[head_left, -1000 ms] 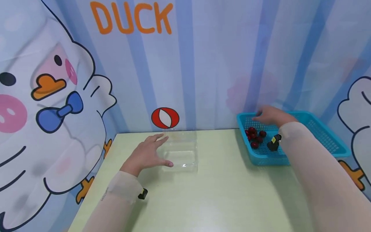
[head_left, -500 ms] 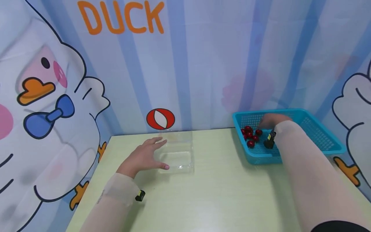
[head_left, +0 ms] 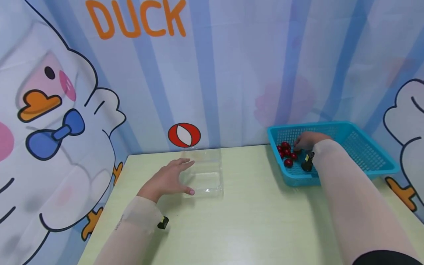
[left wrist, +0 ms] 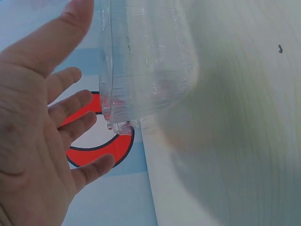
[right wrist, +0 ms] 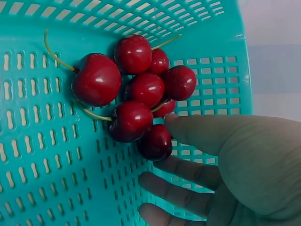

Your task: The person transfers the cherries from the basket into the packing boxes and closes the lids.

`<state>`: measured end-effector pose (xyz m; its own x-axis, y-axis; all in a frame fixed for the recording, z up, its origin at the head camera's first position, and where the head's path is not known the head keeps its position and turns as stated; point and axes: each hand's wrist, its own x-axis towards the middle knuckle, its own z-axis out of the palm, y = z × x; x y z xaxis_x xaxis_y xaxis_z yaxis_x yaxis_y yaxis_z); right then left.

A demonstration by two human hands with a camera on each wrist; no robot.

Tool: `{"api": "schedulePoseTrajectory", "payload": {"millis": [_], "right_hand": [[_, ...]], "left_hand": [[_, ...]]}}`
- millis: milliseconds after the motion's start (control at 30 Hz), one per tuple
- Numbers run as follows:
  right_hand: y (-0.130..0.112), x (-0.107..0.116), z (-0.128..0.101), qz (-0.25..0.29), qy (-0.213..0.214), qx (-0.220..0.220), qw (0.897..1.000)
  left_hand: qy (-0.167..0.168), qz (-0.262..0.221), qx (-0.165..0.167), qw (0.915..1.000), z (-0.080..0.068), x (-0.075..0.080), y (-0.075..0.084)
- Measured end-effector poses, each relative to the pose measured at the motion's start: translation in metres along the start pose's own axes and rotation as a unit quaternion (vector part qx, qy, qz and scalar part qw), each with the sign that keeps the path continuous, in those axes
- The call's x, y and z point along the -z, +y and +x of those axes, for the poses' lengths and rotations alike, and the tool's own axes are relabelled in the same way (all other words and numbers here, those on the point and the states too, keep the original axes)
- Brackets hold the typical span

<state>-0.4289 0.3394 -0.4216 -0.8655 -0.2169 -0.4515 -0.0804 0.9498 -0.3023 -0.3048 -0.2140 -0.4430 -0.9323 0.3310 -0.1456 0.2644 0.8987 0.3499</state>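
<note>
The things are carried by a pale yellow-green table (head_left: 251,221) with a faint wood grain, which is set against a printed backdrop. Near its far edge, left of the middle, a clear plastic container (head_left: 203,173) is seen standing directly on the top, and at the far right corner a turquoise perforated basket (head_left: 364,147) is set on it, with part of the basket reaching past the table's right edge. A small dark speck (left wrist: 280,48) is visible on the bare surface in the left wrist view, close to the container.
</note>
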Motion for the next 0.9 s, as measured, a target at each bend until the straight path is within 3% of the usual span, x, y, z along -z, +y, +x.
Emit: {"api": "schedulePoseTrajectory", "payload": {"millis": [267,900], "right_hand": [[0.001,-0.002,0.003,0.017,0.007,0.015,1.0],[-0.014,0.005,-0.004,0.096,0.059,0.022,0.993]], "left_hand": [[-0.004,-0.004,-0.01,0.9999,0.009,-0.002,-0.005],[-0.008,-0.028,0.003,0.9996,0.006,-0.003,-0.005]]}}
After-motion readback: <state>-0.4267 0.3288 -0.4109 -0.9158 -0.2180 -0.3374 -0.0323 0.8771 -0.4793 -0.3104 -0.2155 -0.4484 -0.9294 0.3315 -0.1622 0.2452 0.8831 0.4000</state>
